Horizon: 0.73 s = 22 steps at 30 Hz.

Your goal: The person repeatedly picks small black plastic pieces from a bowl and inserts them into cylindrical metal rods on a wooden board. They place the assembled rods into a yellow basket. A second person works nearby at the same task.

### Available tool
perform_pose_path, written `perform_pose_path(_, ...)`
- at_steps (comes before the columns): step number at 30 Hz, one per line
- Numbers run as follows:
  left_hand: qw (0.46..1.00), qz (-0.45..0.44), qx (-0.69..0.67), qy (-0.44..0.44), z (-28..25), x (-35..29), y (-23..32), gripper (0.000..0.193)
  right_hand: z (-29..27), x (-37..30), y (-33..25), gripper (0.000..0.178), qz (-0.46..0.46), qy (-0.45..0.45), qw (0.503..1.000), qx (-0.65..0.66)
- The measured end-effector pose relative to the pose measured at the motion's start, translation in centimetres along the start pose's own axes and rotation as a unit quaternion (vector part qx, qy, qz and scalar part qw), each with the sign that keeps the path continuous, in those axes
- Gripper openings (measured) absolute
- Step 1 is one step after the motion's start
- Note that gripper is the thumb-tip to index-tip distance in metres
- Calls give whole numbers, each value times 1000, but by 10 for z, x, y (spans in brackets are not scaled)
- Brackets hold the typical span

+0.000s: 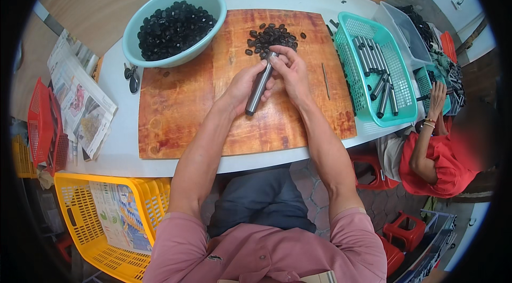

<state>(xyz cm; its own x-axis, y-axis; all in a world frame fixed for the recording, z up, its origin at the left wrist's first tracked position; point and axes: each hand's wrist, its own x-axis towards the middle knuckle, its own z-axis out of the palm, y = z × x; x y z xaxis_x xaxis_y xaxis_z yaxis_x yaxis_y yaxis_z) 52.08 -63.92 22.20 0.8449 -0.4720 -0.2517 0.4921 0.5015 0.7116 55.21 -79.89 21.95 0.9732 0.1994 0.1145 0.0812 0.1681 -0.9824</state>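
A grey metal tube with a black end is held slanted over the wooden board, its lower end toward me. My left hand wraps round its middle, thumb along its upper part. At the tube's far end, the fingers and thumb of my right hand are closed on it; what else they may hold there is hidden. Just beyond my hands lies a loose pile of small black plastic caps. A thin metal rod rests on the board right of my right hand.
A pale green bowl full of black caps stands at the back left. On the right, a green basket holds several similar tubes. A yellow crate is at lower left, near newspapers. Another person in red works at the right.
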Motion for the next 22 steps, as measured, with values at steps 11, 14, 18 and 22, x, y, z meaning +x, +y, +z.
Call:
perform_pose_path(11,998,58,18,2,-1,0,-6,37,1,-1,-4,40,-9,-25,999,35)
perform_pose_path(14,996,74,41,-3,-3,0,-7,36,1,-1,-3,40,-15,-28,998,46)
perform_pose_path(18,995,84,62,-1,-3,-2,-5,37,1,-4,-5,39,-31,-26,997,62)
perform_pose_path(22,995,82,65,-6,-1,-2,-2,37,1,-3,-9,41,-51,-23,995,87)
